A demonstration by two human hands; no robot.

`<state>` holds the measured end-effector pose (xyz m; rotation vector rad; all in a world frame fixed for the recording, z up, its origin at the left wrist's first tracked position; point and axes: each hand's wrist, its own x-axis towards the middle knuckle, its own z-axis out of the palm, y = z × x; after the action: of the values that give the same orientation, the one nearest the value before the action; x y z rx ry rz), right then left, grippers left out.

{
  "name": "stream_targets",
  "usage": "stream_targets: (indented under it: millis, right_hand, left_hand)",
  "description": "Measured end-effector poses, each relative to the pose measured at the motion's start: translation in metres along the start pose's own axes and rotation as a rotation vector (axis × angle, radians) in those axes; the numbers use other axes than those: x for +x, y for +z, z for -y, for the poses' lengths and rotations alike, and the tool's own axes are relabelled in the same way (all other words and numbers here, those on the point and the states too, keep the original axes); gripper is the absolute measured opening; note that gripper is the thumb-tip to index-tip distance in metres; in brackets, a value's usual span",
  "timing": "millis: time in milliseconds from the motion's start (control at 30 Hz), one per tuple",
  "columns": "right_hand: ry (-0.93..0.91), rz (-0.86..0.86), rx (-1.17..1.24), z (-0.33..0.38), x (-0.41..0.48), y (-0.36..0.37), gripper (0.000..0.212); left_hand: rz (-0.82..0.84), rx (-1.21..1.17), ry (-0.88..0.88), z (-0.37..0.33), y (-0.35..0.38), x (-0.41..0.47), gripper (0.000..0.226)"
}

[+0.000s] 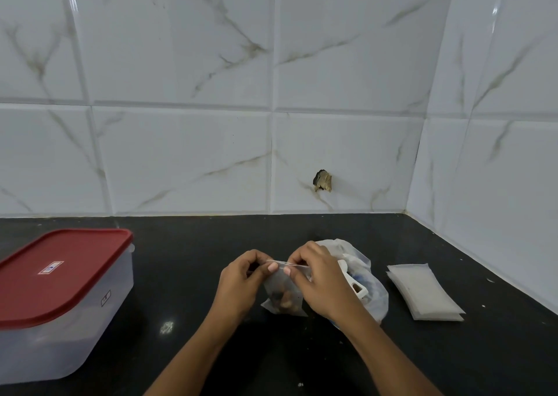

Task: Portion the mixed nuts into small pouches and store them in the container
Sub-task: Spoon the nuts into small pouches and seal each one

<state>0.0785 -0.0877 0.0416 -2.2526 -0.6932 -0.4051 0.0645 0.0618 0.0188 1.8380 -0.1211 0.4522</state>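
A small clear pouch [282,297] with a few nuts at its bottom stands on the black counter [187,274]. My left hand [241,281] pinches the left end of its top strip, and my right hand [317,278] pinches the right end. Behind my right hand lies a larger clear plastic bag [367,287] holding nuts and a white object. To the right rests a stack of empty small pouches [422,293]. At the left edge stands a clear container [60,314] closed with a red lid [57,271].
A white marble-patterned tiled wall runs behind the counter and turns forward along the right side. A brown chipped spot [323,180] marks the wall low down. Small crumbs dot the counter near the front.
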Motion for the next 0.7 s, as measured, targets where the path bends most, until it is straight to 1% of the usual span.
stream_targets:
  millis: [67,133,167,233,400,467,567,633,700]
  right_hand:
    - [0.025,-0.01,0.028,0.0,0.0,0.001,0.018]
    - [0.073,-0.054,0.067,-0.001,0.001,0.002,0.03]
    - [0.092,-0.09,0.086,-0.001,0.001,0.002,0.035]
    - [0.12,-0.133,0.105,-0.002,0.001,0.002,0.039]
    - [0.165,-0.115,0.079,0.001,0.003,0.0,0.038]
    - [0.19,-0.077,0.094,0.001,0.003,-0.001,0.029]
    - [0.225,-0.022,0.216,-0.001,0.002,-0.004,0.009]
    - [0.24,-0.027,0.259,-0.004,0.003,-0.009,0.009]
    - [0.257,-0.017,0.242,-0.007,0.004,-0.013,0.015]
  left_hand:
    - [0.02,-0.09,-0.074,0.003,-0.002,0.003,0.012]
    - [0.033,-0.224,-0.15,0.003,-0.003,0.004,0.007]
    - [0.044,-0.273,-0.165,0.002,-0.004,0.004,0.007]
    - [0.066,-0.317,-0.14,-0.001,-0.005,0.003,0.01]
    - [0.047,-0.313,-0.11,-0.002,-0.007,0.0,0.015]
    - [0.035,-0.32,-0.122,-0.001,-0.009,0.001,0.017]
    - [0.009,-0.354,-0.145,-0.002,-0.008,0.0,0.017]
    - [0.004,-0.367,-0.16,-0.002,-0.006,0.0,0.014]
    - [0.003,-0.385,-0.163,-0.002,-0.005,-0.001,0.011]
